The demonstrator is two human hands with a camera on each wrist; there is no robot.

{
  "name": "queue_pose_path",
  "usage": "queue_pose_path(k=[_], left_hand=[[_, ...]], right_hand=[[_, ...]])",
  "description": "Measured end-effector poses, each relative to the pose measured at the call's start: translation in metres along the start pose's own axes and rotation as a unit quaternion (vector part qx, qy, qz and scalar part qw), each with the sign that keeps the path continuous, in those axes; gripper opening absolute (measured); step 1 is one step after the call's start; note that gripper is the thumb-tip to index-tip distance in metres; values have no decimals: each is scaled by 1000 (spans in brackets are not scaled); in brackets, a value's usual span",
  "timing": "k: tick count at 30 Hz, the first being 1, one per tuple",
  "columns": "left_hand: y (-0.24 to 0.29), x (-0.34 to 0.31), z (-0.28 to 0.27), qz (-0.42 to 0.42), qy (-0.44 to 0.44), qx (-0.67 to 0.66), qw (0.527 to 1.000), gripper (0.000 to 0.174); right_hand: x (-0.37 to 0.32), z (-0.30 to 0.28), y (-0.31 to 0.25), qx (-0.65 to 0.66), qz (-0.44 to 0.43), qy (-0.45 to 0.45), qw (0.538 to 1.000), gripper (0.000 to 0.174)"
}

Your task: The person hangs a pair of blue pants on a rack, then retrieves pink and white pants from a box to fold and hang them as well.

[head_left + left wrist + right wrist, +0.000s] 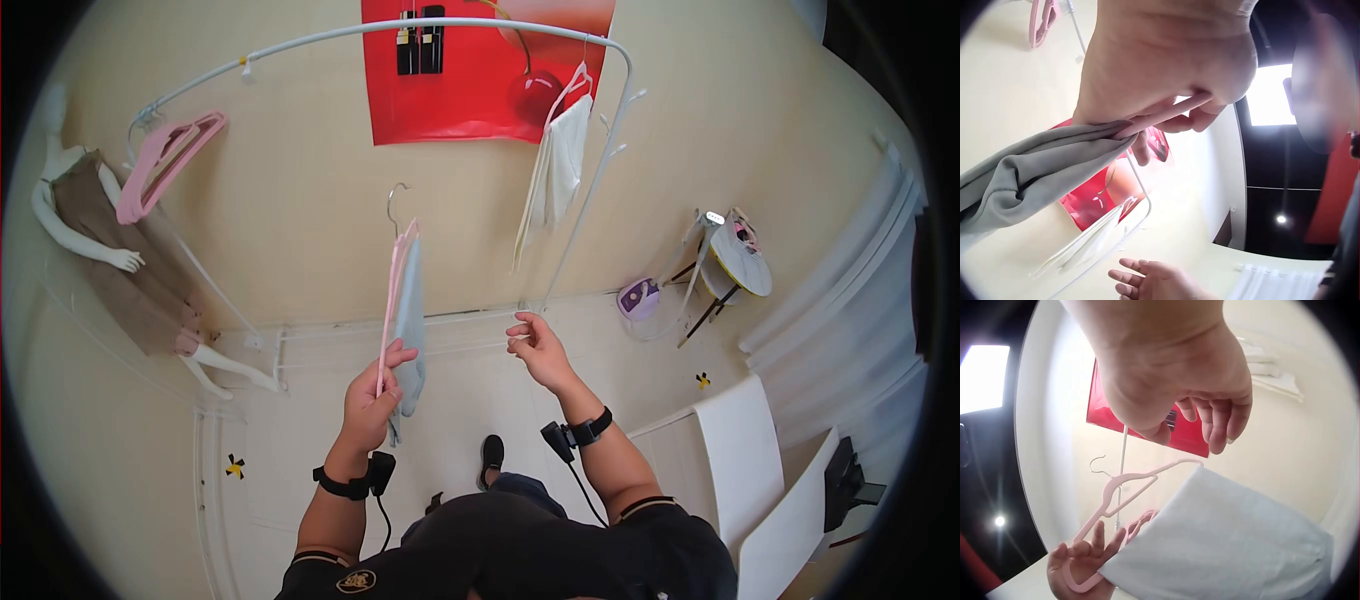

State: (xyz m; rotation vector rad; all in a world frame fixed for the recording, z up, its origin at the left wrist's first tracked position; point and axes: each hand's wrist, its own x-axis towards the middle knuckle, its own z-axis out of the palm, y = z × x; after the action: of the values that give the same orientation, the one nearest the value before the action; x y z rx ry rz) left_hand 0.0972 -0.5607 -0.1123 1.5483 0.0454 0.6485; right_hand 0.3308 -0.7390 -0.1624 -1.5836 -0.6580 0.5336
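The left hand point(372, 405) grips one end of a pink hanger point(389, 300), whose metal hook points up in the head view. A light grey-blue cloth point(411, 330) hangs from this hanger. In the right wrist view, the cloth point(1210, 537) drapes down from the hanger point(1110, 494), and the left hand point(1088, 565) holds its lower corner. The right hand point(538, 350) is held apart to the right of the cloth, fingers loosely bent, holding nothing.
A white rail point(330, 33) carries pink hangers point(165, 165) at left and a white garment point(560, 160) on a hanger at right. A mannequin point(110, 220) stands far left. At right are a small round table point(742, 262), a purple appliance point(638, 298) and a white chair point(735, 450).
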Motion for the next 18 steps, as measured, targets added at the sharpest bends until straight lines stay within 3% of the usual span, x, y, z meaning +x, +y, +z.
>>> queue_pose_path(k=[4, 8, 10, 14, 16, 18], left_hand=[[2, 62, 5, 2, 4, -38, 999, 11], [6, 132, 20, 41, 13, -3, 999, 12], [12, 162, 37, 35, 31, 0, 999, 13], [12, 213, 60, 93, 25, -17, 995, 14], [11, 237, 68, 121, 26, -25, 992, 14], [12, 262, 77, 133, 18, -26, 991, 13]], right_hand=[[76, -43, -25, -135, -133, 71, 979, 47], [156, -82, -74, -202, -201, 129, 950, 50], [198, -98, -93, -297, -337, 214, 867, 48], [254, -107, -137, -345, -386, 246, 820, 45], [273, -104, -146, -432, -396, 282, 759, 41], [285, -106, -147, -436, -401, 279, 756, 38]])
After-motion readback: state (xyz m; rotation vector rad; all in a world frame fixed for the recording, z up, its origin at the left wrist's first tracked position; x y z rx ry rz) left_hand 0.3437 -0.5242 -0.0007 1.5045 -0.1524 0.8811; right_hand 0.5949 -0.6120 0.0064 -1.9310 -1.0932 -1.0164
